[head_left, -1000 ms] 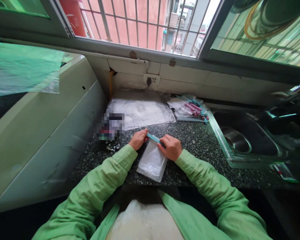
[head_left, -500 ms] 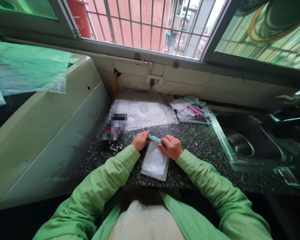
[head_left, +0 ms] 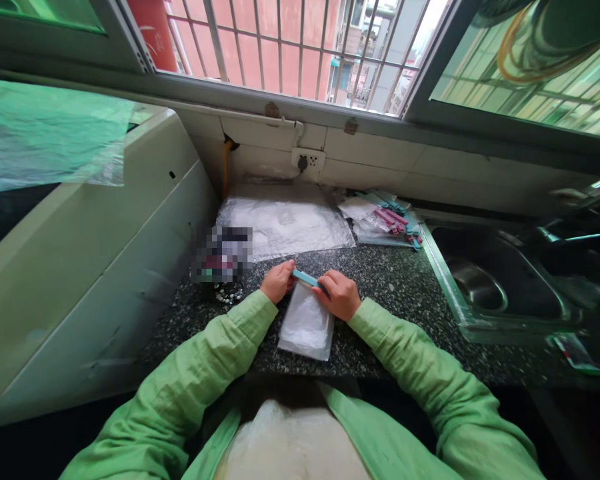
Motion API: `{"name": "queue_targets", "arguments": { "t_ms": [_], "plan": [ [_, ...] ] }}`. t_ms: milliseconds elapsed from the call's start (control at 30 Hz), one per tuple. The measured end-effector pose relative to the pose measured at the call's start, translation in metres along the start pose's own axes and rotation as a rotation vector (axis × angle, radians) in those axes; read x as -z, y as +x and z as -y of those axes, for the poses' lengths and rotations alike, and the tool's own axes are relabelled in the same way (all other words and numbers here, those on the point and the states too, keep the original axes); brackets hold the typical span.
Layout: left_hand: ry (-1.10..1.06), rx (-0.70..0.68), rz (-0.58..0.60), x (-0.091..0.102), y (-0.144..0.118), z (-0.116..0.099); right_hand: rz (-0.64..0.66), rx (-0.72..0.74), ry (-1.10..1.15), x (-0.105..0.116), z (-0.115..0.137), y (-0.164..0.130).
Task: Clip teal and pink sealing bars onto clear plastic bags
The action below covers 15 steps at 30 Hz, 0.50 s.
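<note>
Slippage looks the likeliest trouble: the left hand (head_left: 277, 281) and right hand (head_left: 341, 294) each pinch an end of the teal clip (head_left: 306, 278) across the mouth of the clear bag (head_left: 306, 325), near the countertop's (head_left: 405, 293) front edge, so uneven pressure could skew it. Whether the bag holds anything I cannot tell; the sink (head_left: 480, 287) at the right edge looks empty.

No readable text, labels or numbers anywhere; patch beside left hand (head_left: 277, 281) is blurred out.

pixelated object (head_left: 223, 253) (unreadable), fingers (head_left: 286, 272) hiding teal strip (head_left: 305, 277) ends
</note>
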<state>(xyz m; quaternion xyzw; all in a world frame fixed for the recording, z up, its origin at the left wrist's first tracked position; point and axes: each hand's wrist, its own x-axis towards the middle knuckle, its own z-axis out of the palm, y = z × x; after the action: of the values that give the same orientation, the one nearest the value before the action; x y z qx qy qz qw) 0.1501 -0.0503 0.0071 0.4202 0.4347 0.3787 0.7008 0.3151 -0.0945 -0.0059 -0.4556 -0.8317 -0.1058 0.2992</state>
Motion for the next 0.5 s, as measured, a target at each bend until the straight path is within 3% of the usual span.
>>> {"name": "queue_targets", "arguments": {
  "t_ms": [500],
  "plan": [
    [-0.090,0.057,-0.016,-0.0007,-0.0001,0.0015,-0.005,-0.011,0.006,0.0024,0.0015,0.0005]
  ]
}}
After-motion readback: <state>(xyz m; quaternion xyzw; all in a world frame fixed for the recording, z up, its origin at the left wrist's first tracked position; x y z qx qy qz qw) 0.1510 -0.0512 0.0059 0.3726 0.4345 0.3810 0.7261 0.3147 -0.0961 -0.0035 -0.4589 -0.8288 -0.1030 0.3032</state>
